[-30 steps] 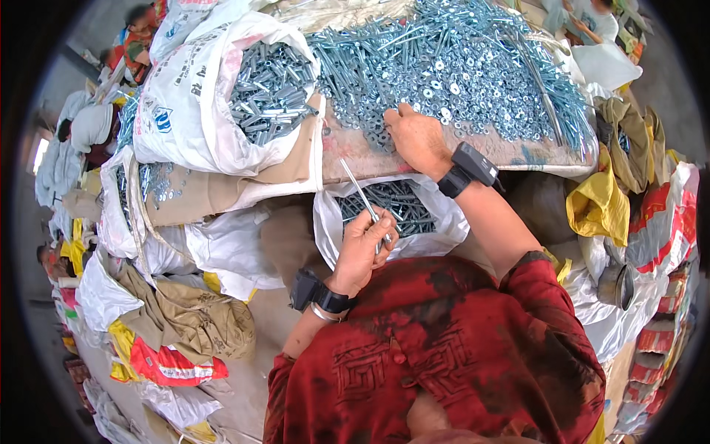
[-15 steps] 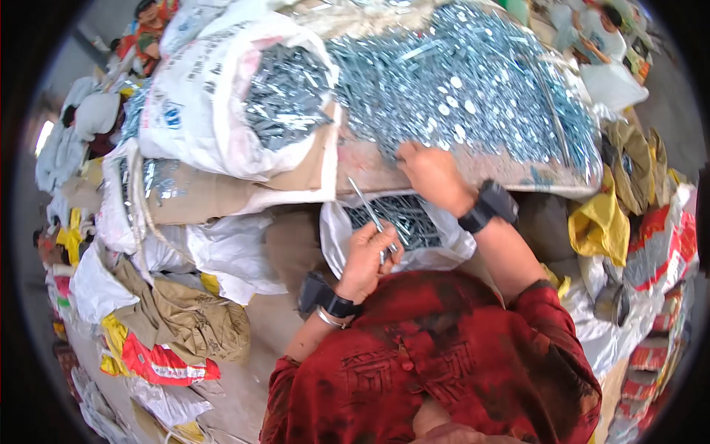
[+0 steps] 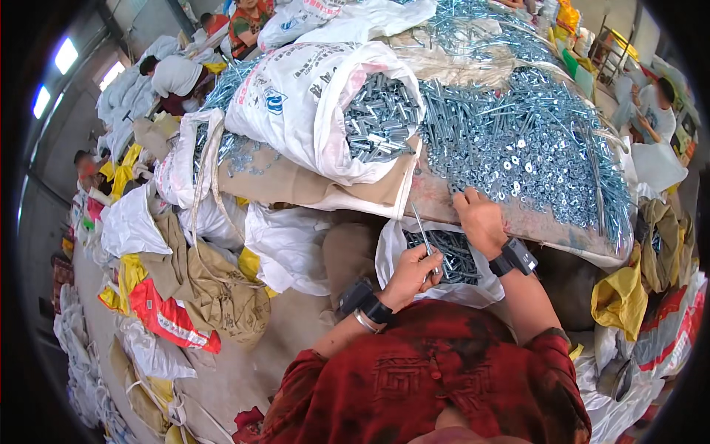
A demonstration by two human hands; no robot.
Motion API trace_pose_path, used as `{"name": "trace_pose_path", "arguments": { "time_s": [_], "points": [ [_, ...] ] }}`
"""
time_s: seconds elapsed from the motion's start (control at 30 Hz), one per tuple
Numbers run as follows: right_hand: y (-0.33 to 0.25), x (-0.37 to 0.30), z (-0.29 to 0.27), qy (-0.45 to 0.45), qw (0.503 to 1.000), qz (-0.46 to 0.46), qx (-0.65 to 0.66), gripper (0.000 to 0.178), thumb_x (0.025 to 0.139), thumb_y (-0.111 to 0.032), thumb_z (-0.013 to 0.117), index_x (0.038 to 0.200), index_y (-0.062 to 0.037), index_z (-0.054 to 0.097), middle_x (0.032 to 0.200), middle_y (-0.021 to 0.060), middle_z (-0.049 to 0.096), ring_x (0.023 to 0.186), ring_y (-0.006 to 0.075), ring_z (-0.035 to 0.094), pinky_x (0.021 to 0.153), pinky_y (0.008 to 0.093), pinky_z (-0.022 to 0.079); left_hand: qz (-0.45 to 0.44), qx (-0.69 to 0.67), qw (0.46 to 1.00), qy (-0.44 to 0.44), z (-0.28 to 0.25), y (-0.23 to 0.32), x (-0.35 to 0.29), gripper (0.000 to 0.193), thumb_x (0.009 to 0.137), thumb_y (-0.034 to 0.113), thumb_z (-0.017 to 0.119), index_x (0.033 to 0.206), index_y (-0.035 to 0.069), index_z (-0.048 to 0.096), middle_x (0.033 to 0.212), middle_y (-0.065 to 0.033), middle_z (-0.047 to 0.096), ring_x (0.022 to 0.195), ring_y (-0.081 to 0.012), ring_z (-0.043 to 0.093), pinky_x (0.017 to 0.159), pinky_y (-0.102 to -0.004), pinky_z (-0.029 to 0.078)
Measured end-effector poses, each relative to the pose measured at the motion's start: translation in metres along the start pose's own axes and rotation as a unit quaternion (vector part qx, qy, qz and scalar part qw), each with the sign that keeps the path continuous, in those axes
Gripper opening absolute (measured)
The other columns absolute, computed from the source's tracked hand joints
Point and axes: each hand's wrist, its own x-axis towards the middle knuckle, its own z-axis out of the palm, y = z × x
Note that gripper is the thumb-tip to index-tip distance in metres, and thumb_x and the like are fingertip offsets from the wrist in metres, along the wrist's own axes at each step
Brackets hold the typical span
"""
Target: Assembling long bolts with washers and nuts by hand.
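My left hand [image 3: 416, 275] is closed round a long thin metal rod [image 3: 421, 229], which points up and away over the open white sack. Near its lower end, other shiny metal shows between the fingers. My right hand [image 3: 481, 222] is at the table's near edge, beside loose washers [image 3: 510, 174]. Its thumb and fingers are pinched together; whatever they hold is too small to make out. Below and between my hands, a white sack [image 3: 390, 248] holds dark metal rods [image 3: 457, 251].
A white printed sack [image 3: 296, 111] lies on the table, its mouth spilling metal sleeves [image 3: 377, 122]. Metal rods and washers heap across the tabletop [image 3: 436, 196]. Empty sacks [image 3: 229, 296] hang or lie at left; a yellow sack [image 3: 620, 296] hangs at right. Other people [image 3: 177, 78] work farther off.
The view has tilted up, so table and hands sit farther right and lower in the picture. Both hands keep nearly the same places over the sack and table edge.
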Motion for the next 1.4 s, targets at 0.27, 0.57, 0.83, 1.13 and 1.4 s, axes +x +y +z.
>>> {"name": "trace_pose_path", "arguments": {
  "time_s": [0.27,0.57,0.83,1.13,1.4],
  "points": [
    [0.014,0.004,-0.004,-0.031,0.995,0.057,0.072,0.011,0.086,-0.013,0.060,0.090,-0.0054,0.053,0.079,0.0132,0.062,0.069,0.0325,0.066,0.058,0.0423,0.052,-0.020,0.039,0.999,-0.001,0.004,0.010,0.000,0.015,0.097,0.018,0.061,0.094,0.004,0.058,0.064,-0.0057,0.057,0.045,-0.0063,0.043,0.037,-0.0210,0.026],
    [0.063,-0.022,-0.030,-0.136,0.987,0.079,0.038,0.015,0.087,-0.014,0.060,0.094,-0.0017,0.056,0.085,0.0204,0.066,0.074,0.0377,0.067,0.063,0.0478,0.052,0.049,0.372,0.924,-0.073,-0.008,0.009,0.023,0.021,0.090,0.023,0.065,0.085,0.003,0.064,0.062,-0.0040,0.058,0.051,-0.0110,0.051,0.048,-0.0292,0.040],
    [0.048,-0.041,-0.068,-0.080,0.767,0.250,0.585,0.010,0.090,-0.009,0.068,0.083,-0.0015,0.066,0.069,0.0003,0.062,0.052,0.0075,0.056,0.046,0.0228,0.043,0.202,0.620,0.757,-0.048,-0.004,0.001,0.023,0.021,0.088,0.028,0.061,0.091,0.007,0.063,0.073,-0.0193,0.063,0.073,-0.0402,0.063,0.065,-0.0502,0.047],
    [0.036,-0.056,-0.076,-0.117,0.699,0.262,0.656,0.012,0.091,-0.014,0.071,0.086,-0.0022,0.069,0.065,-0.0025,0.060,0.051,0.0027,0.055,0.044,0.0179,0.044,0.200,0.682,0.698,-0.092,0.005,0.005,0.013,0.019,0.089,0.028,0.061,0.093,0.009,0.059,0.071,-0.0159,0.063,0.072,-0.0372,0.064,0.063,-0.0506,0.049],
    [0.037,-0.069,-0.063,-0.212,0.477,0.246,0.817,0.019,0.088,-0.015,0.071,0.094,0.0027,0.068,0.065,0.0024,0.062,0.049,0.0096,0.058,0.044,0.0216,0.046,0.311,0.694,0.644,-0.078,-0.005,0.005,0.014,0.014,0.088,0.023,0.062,0.094,0.009,0.060,0.078,-0.0101,0.062,0.069,-0.0316,0.064,0.058,-0.0436,0.050]
  ]
}}
